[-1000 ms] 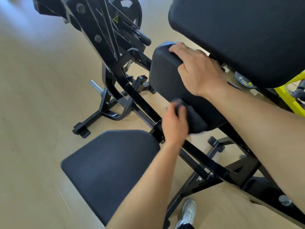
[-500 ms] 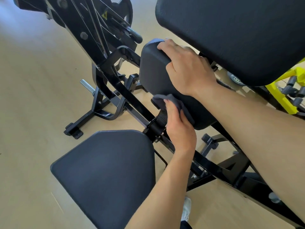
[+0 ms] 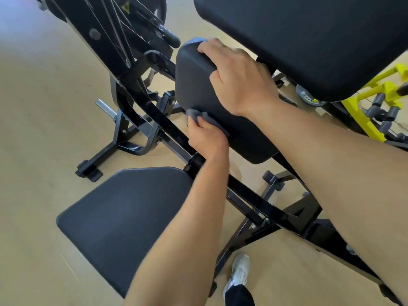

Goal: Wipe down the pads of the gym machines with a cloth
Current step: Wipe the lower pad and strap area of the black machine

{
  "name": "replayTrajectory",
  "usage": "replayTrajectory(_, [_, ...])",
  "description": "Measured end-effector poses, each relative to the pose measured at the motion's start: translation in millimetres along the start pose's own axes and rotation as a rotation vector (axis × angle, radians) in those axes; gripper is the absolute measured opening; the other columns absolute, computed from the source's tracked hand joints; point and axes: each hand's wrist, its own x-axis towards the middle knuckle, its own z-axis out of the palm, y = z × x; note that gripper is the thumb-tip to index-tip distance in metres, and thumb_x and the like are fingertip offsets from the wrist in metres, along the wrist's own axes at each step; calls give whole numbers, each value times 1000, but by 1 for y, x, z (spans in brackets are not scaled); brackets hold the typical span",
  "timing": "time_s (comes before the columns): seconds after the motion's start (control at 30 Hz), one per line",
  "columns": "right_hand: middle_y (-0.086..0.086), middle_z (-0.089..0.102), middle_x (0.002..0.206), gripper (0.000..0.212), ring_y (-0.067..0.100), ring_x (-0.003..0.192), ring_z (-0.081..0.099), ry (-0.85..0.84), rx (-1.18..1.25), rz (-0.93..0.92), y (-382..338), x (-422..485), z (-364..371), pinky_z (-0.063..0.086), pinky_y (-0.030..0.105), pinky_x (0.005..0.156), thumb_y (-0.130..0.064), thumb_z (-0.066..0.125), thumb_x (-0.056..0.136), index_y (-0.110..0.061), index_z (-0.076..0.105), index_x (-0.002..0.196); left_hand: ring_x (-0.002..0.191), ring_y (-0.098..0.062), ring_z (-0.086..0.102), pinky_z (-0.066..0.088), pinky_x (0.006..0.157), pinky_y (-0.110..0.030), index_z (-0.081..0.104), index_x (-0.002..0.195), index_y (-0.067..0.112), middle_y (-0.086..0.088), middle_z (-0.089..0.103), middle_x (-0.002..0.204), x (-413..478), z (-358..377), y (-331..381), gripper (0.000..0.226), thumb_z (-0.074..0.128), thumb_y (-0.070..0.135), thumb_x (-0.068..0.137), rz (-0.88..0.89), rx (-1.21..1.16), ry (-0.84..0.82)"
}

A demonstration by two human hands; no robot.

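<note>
Nearest lies the seat (image 3: 123,219), below the middle pad (image 3: 194,85). The left hand (image 3: 207,138) pinches a grey cloth (image 3: 198,115) against that pad's lower edge; the right hand (image 3: 238,80) curls over its top. Farther, above it, looms the big pad (image 3: 309,36).

Grey cloth (image 3: 199,117), black pads (image 3: 198,85), glossy black frame (image 3: 254,191), yellow rack (image 3: 366,120), tan floor (image 3: 44,129), white-grey shoe (image 3: 239,272)

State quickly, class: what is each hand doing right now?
Left hand: closed on the grey cloth, pressing it against the small pad.
Right hand: gripping the same pad's top edge.
</note>
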Motion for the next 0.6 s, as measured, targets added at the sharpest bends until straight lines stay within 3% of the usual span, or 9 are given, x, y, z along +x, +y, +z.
replayTrajectory(0.17, [-9, 44, 146, 47, 28, 116, 51, 11, -16, -9, 1, 1, 2, 49, 49, 74, -14, 31, 88, -25, 44, 131, 101, -20, 57, 44, 82, -31, 60, 131, 16, -3, 63, 115, 58, -2, 36, 35, 36, 21, 107, 35, -43, 59])
replayTrajectory(0.23, [-9, 44, 147, 47, 28, 116, 51, 12, -25, -12, 1, 1, 2, 47, 47, 72, -14, 31, 88, -25, 44, 132, 98, -23, 59, 45, 77, -32, 59, 127, 17, -3, 61, 108, 77, -5, 43, 33, 34, 21, 107, -44, -79, 18])
replayTrajectory(0.37, [-7, 43, 147, 45, 29, 113, 51, 15, -70, -13, 0, 2, 3, 49, 49, 71, -15, 32, 90, -24, 43, 132, 64, -19, 47, 38, 47, -24, 60, 130, 13, -8, 50, 79, 98, -15, 55, 33, 38, 21, 105, -330, -210, -127])
replayTrajectory(0.43, [-6, 42, 148, 45, 29, 113, 52, 6, -94, -20, -1, 2, 4, 49, 49, 71, -16, 32, 91, -23, 42, 134, 70, -24, 55, 44, 51, -27, 63, 127, 19, -12, 59, 91, 104, -18, 59, 34, 38, 21, 104, -237, -181, -173])
replayTrajectory(0.5, [-7, 40, 149, 45, 29, 114, 52, 1, -96, -15, -3, 1, 3, 49, 49, 71, -16, 33, 92, -23, 42, 136, 95, -25, 63, 54, 74, -36, 66, 117, 21, -7, 65, 106, 107, -19, 67, 32, 37, 18, 103, -17, -125, -204])
replayTrajectory(0.53, [-7, 40, 149, 45, 29, 114, 52, 2, -90, -7, -4, 1, 2, 50, 49, 72, -16, 33, 93, -24, 42, 136, 104, -21, 62, 53, 87, -38, 67, 112, 21, -3, 66, 108, 105, -21, 74, 32, 37, 17, 103, 91, -97, -227])
replayTrajectory(0.6, [-8, 39, 150, 46, 28, 115, 50, 0, -76, 10, -6, 1, 0, 50, 50, 75, -15, 34, 92, -25, 41, 137, 101, -12, 59, 47, 91, -32, 66, 109, 16, 3, 66, 102, 99, -24, 89, 30, 37, 16, 103, 266, -63, -284])
